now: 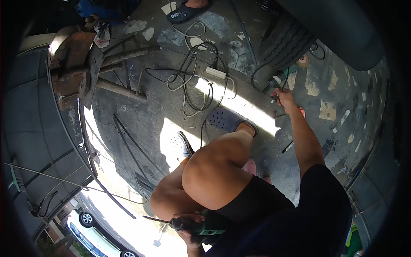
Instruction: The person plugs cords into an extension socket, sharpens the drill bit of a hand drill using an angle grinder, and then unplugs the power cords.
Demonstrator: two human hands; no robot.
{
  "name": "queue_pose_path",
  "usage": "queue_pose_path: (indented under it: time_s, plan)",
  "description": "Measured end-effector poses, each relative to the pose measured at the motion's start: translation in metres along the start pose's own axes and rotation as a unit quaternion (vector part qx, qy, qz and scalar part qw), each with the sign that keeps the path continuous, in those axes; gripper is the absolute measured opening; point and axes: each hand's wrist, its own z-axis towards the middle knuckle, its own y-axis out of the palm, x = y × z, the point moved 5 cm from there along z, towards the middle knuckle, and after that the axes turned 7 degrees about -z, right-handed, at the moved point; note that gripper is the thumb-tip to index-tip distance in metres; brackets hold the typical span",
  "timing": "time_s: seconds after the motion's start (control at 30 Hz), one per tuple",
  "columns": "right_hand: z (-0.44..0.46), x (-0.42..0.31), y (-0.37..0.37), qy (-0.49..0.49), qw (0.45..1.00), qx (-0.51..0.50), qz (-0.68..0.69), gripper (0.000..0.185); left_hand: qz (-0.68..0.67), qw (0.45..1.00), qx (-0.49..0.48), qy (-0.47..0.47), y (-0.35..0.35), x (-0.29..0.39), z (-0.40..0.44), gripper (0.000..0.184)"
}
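A green and black drill [209,225] with a long bit lies against the thighs, and my left hand [190,235] is wrapped around its front near the chuck. My right hand [285,99] reaches out over the floor, its fingers closed on a small dark object with a cord, perhaps a plug. Just beyond that hand is a power tool [277,80], partly hidden. A white power strip [215,72] lies on the floor left of the right hand, among tangled black and grey cords [188,79].
A large tyre [289,43] stands at the upper right. A rusty metal stand [77,68] is at the upper left. Thin metal rods [132,145] lie on the floor. Another person's foot in a dark clog [186,13] shows at the top. A white car [96,235] is outside.
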Motion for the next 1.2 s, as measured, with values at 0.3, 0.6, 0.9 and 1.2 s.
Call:
queue_pose_path:
  time_s: [0.3,0.6,0.9,1.2]
  plan:
    - [0.031,-0.144,0.206,-0.317,0.944,0.069,-0.065,0.039,-0.007,0.999,0.044,-0.004,-0.017,-0.002,-0.006,0.073]
    - [0.015,-0.143,0.266,-0.425,0.779,0.153,-0.435,0.037,0.021,0.998,0.053,0.003,-0.015,0.002,0.0,0.074]
    - [0.051,-0.102,0.276,-0.168,0.983,-0.057,0.036,0.031,0.013,0.998,0.061,-0.004,-0.029,0.003,-0.009,0.074]
    - [0.045,-0.139,0.263,-0.157,0.969,-0.189,0.027,0.025,-0.006,0.997,0.075,-0.017,-0.027,0.007,-0.007,0.075]
